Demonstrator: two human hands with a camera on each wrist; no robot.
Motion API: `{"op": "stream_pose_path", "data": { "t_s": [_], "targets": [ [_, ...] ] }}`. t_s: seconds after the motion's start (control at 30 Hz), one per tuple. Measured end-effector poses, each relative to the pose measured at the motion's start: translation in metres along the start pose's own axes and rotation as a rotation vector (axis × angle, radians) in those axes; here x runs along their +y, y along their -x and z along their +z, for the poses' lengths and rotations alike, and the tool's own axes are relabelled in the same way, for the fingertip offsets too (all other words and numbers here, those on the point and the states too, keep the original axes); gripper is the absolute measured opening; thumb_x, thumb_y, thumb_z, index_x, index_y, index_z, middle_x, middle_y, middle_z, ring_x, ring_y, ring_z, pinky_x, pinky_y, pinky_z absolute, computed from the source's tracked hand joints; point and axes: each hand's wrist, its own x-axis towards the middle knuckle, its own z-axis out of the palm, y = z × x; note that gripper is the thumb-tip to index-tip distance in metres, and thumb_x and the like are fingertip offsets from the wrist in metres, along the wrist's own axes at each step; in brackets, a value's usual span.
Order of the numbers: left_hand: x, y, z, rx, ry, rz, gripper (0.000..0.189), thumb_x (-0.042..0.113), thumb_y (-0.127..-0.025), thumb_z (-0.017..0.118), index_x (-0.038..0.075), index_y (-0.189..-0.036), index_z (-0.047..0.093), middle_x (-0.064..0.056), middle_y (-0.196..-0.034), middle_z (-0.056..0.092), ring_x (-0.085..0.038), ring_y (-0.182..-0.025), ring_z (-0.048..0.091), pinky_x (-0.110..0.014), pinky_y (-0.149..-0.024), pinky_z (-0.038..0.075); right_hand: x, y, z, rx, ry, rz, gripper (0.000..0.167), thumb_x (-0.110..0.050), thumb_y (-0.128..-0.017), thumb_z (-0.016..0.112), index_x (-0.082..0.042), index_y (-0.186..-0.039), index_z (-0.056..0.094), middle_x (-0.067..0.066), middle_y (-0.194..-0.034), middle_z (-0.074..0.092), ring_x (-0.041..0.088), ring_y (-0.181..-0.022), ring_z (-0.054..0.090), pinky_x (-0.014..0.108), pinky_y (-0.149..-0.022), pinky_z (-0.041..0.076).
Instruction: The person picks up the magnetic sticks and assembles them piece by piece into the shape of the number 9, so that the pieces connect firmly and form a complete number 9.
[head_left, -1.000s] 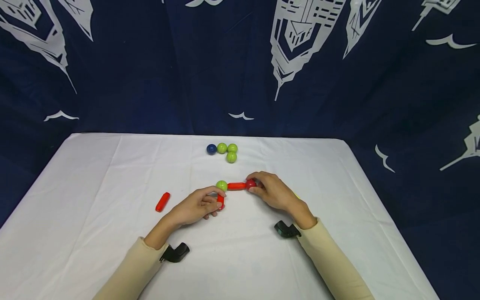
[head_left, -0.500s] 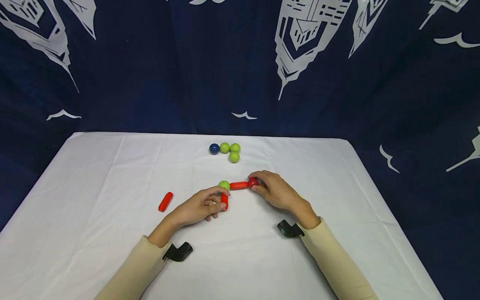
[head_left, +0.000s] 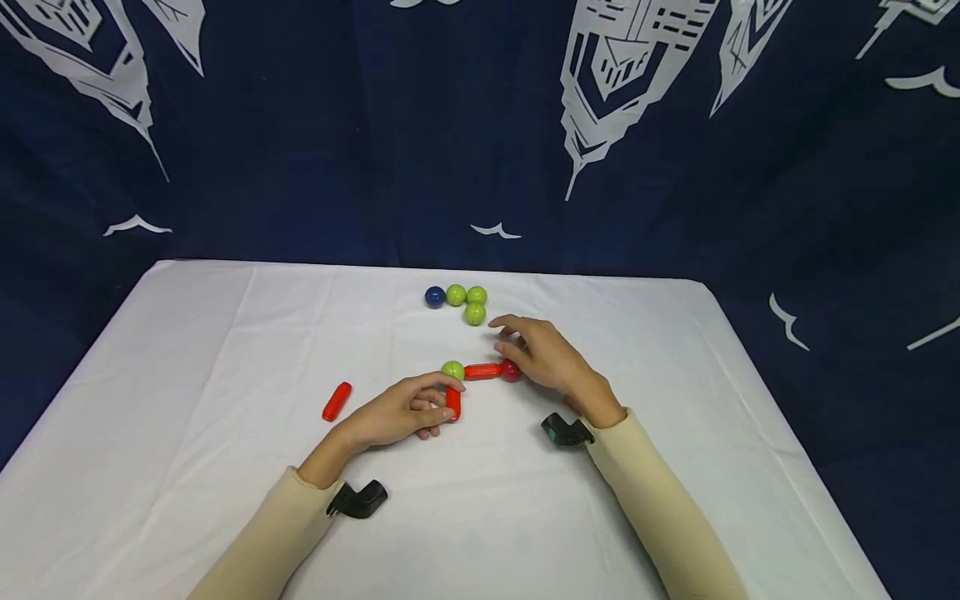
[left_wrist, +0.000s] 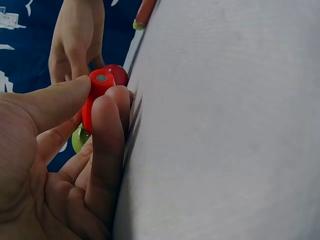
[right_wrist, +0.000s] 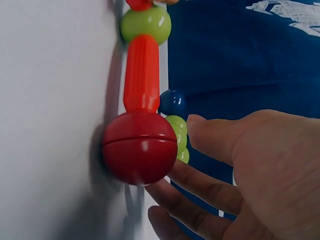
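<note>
My left hand [head_left: 397, 410] pinches a red magnetic rod [head_left: 453, 405] between thumb and fingers; a small metal disc shows in its end in the left wrist view. The rod's far end meets a light green ball [head_left: 452, 369]. From that ball a second red rod [right_wrist: 141, 75] runs right to a dark red ball [right_wrist: 140, 148], forming a corner shape. My right hand [head_left: 552, 360] hovers just behind and over the dark red ball, fingers loosely spread and holding nothing. In the right wrist view its thumb stands apart from the ball.
Beyond the hands lie a dark blue ball [head_left: 435, 297] and several green balls [head_left: 475, 313]. A loose red rod [head_left: 337, 402] lies left of my left hand. The left wrist view shows another red piece [left_wrist: 145, 12] with a greenish end. A navy patterned cloth [head_left: 360, 167] hangs behind the white table.
My right hand has let go of the dark red ball and lifted away toward the back. My left hand keeps its pinch on the rod. The head view has shifted slightly.
</note>
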Motion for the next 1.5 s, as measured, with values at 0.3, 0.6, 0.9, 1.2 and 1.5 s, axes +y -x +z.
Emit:
{"op": "stream_pose_path", "data": {
  "t_s": [0.3, 0.6, 0.9, 1.2, 1.5],
  "targets": [
    [-0.006, 0.003, -0.002, -0.012, 0.012, -0.012, 0.038, 0.013, -0.099, 0.063, 0.008, -0.135, 0.054, -0.011, -0.099, 0.066, -0.016, -0.074, 0.063, -0.025, -0.071, 0.056, 0.006, -0.033, 0.004, -0.116, 0.010, 0.096, 0.045, -0.015, -0.104, 0.053, -0.017, -0.148, 0.043, 0.018, -0.122, 0.068, 0.028, -0.101, 0.066, 0.043, -0.092, 0.053],
    [-0.005, 0.002, -0.006, -0.019, 0.027, 0.013, 0.038, 0.011, -0.099, 0.063, 0.006, -0.135, 0.053, -0.013, -0.100, 0.067, -0.017, -0.075, 0.064, -0.024, -0.071, 0.056, 0.005, -0.051, -0.002, -0.192, -0.038, 0.090, 0.046, -0.010, -0.105, 0.049, -0.020, -0.149, 0.040, 0.019, -0.126, 0.065, 0.030, -0.107, 0.063, 0.044, -0.094, 0.050],
    [-0.002, 0.000, -0.005, -0.020, 0.030, 0.016, 0.038, 0.011, -0.098, 0.064, 0.007, -0.135, 0.054, -0.011, -0.097, 0.066, -0.016, -0.074, 0.063, -0.023, -0.071, 0.056, 0.007, -0.056, 0.000, -0.202, -0.029, 0.082, 0.041, -0.010, -0.102, 0.054, -0.014, -0.142, 0.047, 0.019, -0.127, 0.063, 0.033, -0.115, 0.060, 0.046, -0.101, 0.047],
    [-0.004, -0.004, -0.004, -0.021, 0.037, 0.021, 0.036, 0.012, -0.101, 0.059, 0.006, -0.136, 0.053, -0.011, -0.096, 0.064, -0.017, -0.074, 0.064, -0.025, -0.071, 0.056, 0.011, -0.053, 0.000, -0.207, -0.007, 0.076, 0.032, -0.017, -0.100, 0.062, -0.014, -0.130, 0.054, 0.019, -0.126, 0.063, 0.032, -0.111, 0.060, 0.046, -0.099, 0.047],
    [-0.003, -0.002, -0.004, -0.003, 0.055, 0.026, 0.039, 0.010, -0.101, 0.058, 0.006, -0.139, 0.050, -0.009, -0.097, 0.064, -0.015, -0.073, 0.064, -0.024, -0.069, 0.056, 0.010, -0.045, -0.001, -0.148, -0.018, -0.012, 0.034, -0.007, -0.100, 0.059, -0.010, -0.134, 0.061, 0.015, -0.125, 0.064, 0.027, -0.099, 0.057, 0.042, -0.093, 0.049]
  ]
}}
